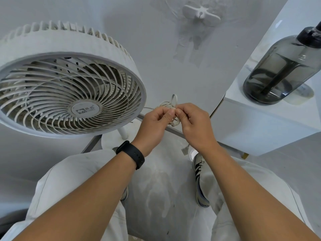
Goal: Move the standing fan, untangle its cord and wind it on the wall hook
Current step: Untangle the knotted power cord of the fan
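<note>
A white standing fan (69,80) with a dusty round grille fills the left side, its pole going down to a round base by my feet. Its thin white cord (169,103) is bunched in a tangle in front of me. My left hand (153,125) and my right hand (194,125) both pinch the tangle, fingertips almost touching. The cord's white plug (185,150) dangles below my right wrist. A white wall hook (200,13) sticks out of the wall high above the hands, with nothing hung on it.
A white cabinet (260,122) stands close on the right, a dark smoky water bottle (284,66) on top. The white wall is right ahead. My legs and shoes (199,178) stand on a dusty grey floor.
</note>
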The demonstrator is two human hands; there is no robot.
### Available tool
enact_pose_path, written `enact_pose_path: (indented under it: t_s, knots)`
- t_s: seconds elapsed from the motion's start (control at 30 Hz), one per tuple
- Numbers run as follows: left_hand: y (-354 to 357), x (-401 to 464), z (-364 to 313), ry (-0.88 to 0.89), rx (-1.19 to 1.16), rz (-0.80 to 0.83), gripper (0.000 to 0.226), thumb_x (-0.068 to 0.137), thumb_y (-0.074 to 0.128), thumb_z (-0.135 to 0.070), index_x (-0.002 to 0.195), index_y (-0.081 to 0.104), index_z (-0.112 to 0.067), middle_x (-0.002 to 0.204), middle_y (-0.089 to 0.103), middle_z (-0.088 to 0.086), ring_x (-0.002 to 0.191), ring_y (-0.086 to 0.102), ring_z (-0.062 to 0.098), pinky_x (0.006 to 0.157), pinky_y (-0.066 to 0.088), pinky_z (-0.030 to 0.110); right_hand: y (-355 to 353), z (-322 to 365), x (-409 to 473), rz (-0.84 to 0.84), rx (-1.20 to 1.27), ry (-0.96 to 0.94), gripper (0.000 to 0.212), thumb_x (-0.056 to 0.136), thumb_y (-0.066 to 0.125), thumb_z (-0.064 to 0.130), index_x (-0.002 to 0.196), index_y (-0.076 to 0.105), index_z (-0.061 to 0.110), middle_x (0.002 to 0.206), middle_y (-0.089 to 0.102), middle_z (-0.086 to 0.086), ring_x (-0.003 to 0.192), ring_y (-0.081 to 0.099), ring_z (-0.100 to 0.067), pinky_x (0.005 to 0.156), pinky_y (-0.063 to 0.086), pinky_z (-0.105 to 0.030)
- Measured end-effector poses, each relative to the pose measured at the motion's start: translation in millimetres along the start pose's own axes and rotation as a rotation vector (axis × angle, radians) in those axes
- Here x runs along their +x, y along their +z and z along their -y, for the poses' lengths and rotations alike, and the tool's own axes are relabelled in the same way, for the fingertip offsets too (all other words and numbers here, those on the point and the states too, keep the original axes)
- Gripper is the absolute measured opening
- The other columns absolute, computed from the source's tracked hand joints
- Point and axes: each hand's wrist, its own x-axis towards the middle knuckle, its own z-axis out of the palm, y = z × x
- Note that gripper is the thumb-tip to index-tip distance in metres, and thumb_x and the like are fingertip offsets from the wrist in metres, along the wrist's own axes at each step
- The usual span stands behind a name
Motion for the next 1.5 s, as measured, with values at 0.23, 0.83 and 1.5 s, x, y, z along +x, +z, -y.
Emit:
enact_pose_path:
  t_s: [0.23, 0.83, 1.5]
  knots:
    - [3, 1, 1, -0.011, -0.125, -0.052, 0.026, 0.106, 0.055, -0.015, 0.084, 0.064, -0.024, 0.090, 0.065, -0.002, 0.068, 0.053, -0.004, 0.066, 0.042, 0.011, 4, 9, 6, -0.175, 0.293, 0.418, 0.021, 0.104, 0.057, 0.020, 0.097, 0.076, 0.015, 0.085, 0.075, 0.001, 0.081, 0.066, -0.014, 0.076, 0.051, -0.029]
    - [-2, 0, 2, -0.026, 0.079, 0.009, 0.026, 0.106, 0.055, -0.027, 0.092, 0.069, -0.010, 0.074, 0.063, -0.003, 0.072, 0.058, 0.006, 0.073, 0.048, 0.022, 5, 3, 0, -0.002, 0.070, 0.135, 0.018, 0.106, 0.053, 0.020, 0.093, 0.063, 0.012, 0.080, 0.065, 0.001, 0.072, 0.056, -0.008, 0.068, 0.045, -0.023]
    - [-4, 0, -5, -0.020, 0.132, -0.038, 0.036, 0.091, 0.060, -0.042, 0.080, 0.073, -0.010, 0.084, 0.074, 0.005, 0.092, 0.068, 0.026, 0.092, 0.053, 0.048, 3, -1, 7, 0.125, -0.032, 0.101, 0.018, 0.106, 0.049, 0.022, 0.091, 0.058, 0.018, 0.081, 0.059, 0.008, 0.088, 0.045, -0.011, 0.073, 0.039, -0.021]
